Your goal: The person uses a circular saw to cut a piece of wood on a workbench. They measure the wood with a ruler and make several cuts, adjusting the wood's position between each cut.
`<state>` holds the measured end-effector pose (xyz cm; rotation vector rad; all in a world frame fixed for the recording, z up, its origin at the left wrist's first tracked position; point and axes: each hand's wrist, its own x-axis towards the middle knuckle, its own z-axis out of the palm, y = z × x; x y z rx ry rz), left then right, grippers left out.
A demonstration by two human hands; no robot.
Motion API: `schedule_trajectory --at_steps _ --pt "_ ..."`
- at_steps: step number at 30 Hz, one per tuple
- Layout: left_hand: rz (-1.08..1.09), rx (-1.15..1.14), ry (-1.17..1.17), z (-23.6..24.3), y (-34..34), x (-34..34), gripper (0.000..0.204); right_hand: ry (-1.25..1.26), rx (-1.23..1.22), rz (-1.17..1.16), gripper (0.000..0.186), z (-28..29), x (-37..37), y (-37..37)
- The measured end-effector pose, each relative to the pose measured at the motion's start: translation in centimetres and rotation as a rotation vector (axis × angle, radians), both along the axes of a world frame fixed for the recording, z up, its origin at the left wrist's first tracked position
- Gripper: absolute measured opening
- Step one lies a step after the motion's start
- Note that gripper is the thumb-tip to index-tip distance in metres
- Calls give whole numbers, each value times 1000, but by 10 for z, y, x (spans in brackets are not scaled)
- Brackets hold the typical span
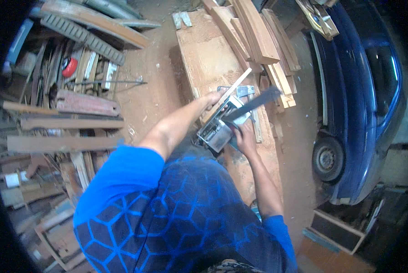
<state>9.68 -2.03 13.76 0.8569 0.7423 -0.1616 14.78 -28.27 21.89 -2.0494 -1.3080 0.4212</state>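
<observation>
A grey-and-teal power tool with a shiny metal face is held just in front of my body, above a wooden workbench. My right hand grips its right side. From the tool a dark flat bar slants up to the right; how it joins the body is unclear. My left hand is closed around a thin wooden strip, which lies at a slant along the tool's left side. The left fingertips are partly hidden. Just beyond, a small metal-and-blue tool rests on the bench.
Thick timber beams are stacked at the bench's far right. A blue car stands to the right. Planks and scrap wood pile up on the left, with a red round object among them. A wooden frame lies lower right.
</observation>
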Motion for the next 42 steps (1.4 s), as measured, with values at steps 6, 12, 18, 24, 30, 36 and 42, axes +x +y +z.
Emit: schedule_trajectory --at_steps 6,12,18,24,30,36,42 --pt "95 -21 -39 35 -13 -20 50 1059 260 -454 22 43 -17 -4" --pt "102 67 58 33 -14 -23 51 1206 63 -489 28 41 9 -15" --pt "127 30 47 35 -12 -17 48 888 -186 -281 33 49 53 -41" --pt "131 71 -4 10 -14 -11 46 885 -342 -230 39 37 83 -51" --pt "155 12 19 14 -7 -18 42 681 -487 -286 48 22 100 -49" --pt "193 0 20 38 -11 -11 44 571 -572 -199 53 23 109 -29" --pt "113 13 5 20 -6 -15 48 557 -587 -195 54 35 107 -17"
